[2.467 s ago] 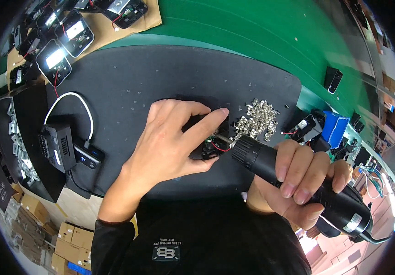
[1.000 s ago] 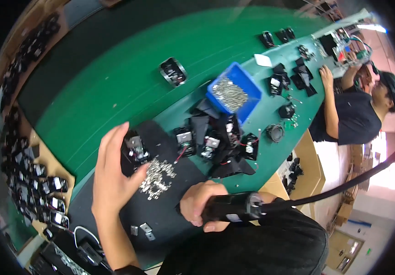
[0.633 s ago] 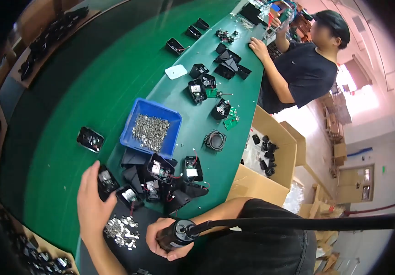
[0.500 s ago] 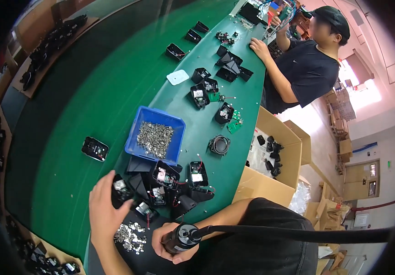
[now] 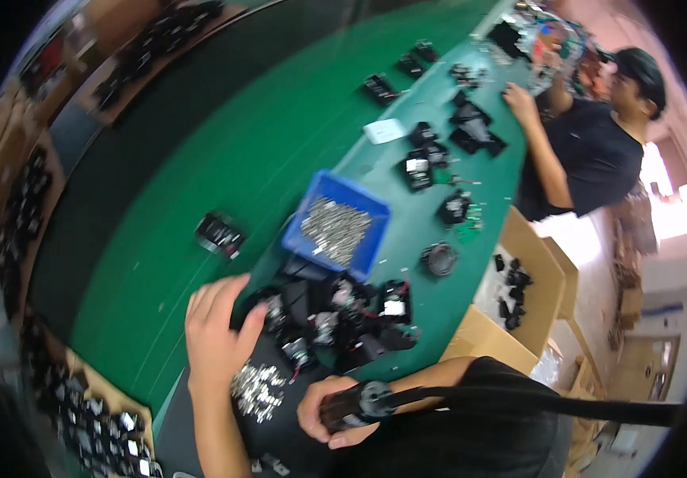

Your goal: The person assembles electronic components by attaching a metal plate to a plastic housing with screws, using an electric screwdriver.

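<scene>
My left hand [image 5: 217, 325] is over the near left of the green bench, fingers stretched and thumb apart, holding nothing. Just beyond its thumb stands a small black housing [image 5: 273, 309] with a silvery part inside, next to a cluster of similar black housings [image 5: 347, 315], some with red wires. My right hand [image 5: 323, 410] is wrapped round a black cylindrical power tool, apparently an electric screwdriver [image 5: 357, 404], with a thick black cable; its tip is hidden. Between my hands lies a pile of small shiny metal parts [image 5: 259, 392] on a dark mat [image 5: 180, 434].
A blue bin [image 5: 296, 237] of small metal parts stands beyond the cluster. One housing [image 5: 220, 233] lies alone on the green surface to the left. A cardboard box [image 5: 547, 291] with black parts stands at the right. A co-worker [image 5: 598, 143] sits at the far right.
My left hand has drawn away leftward from the black housing that was between its thumb and fingers. The whole view has swung, shifting the scene rightward. My right hand keeps its hold on the tool.
</scene>
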Action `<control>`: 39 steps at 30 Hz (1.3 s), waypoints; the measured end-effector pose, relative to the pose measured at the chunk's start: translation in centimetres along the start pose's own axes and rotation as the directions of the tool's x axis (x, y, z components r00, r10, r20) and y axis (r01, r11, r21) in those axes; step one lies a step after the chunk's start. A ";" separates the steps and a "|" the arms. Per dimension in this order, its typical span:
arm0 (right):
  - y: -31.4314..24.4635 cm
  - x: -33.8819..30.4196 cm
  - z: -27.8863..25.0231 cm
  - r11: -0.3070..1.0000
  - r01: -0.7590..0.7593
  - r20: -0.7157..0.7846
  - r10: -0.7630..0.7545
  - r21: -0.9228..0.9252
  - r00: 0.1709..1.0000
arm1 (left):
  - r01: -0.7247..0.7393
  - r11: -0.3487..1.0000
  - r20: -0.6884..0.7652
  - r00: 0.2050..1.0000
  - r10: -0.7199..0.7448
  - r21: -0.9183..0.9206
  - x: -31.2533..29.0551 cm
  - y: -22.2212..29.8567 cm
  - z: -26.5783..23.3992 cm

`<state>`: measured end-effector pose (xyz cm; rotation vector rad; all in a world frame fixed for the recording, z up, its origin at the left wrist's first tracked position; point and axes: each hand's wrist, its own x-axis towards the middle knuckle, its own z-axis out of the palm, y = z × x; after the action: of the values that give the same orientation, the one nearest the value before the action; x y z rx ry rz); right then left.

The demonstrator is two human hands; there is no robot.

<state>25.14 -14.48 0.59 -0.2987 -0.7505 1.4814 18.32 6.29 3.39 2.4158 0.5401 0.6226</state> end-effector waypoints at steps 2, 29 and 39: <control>-0.2 0.1 0.0 1.000 -0.001 0.004 0.001 0.014 1.000 | 0.017 0.999 -0.128 0.991 -0.023 -0.045 1.1 -0.4 -0.5; -0.9 3.1 1.2 0.974 0.120 0.328 -0.052 -0.190 0.943 | 0.685 0.708 -0.200 0.728 -0.655 0.173 -21.7 3.0 -7.5; -1.2 5.1 3.6 0.840 0.393 -0.097 -0.457 -0.374 0.884 | 0.775 0.609 -0.282 0.629 -0.724 0.165 -26.6 6.2 -8.3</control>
<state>23.43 -10.64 5.35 -0.4914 -0.8624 0.8796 -6.27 -8.18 5.09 2.0549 1.7211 0.3979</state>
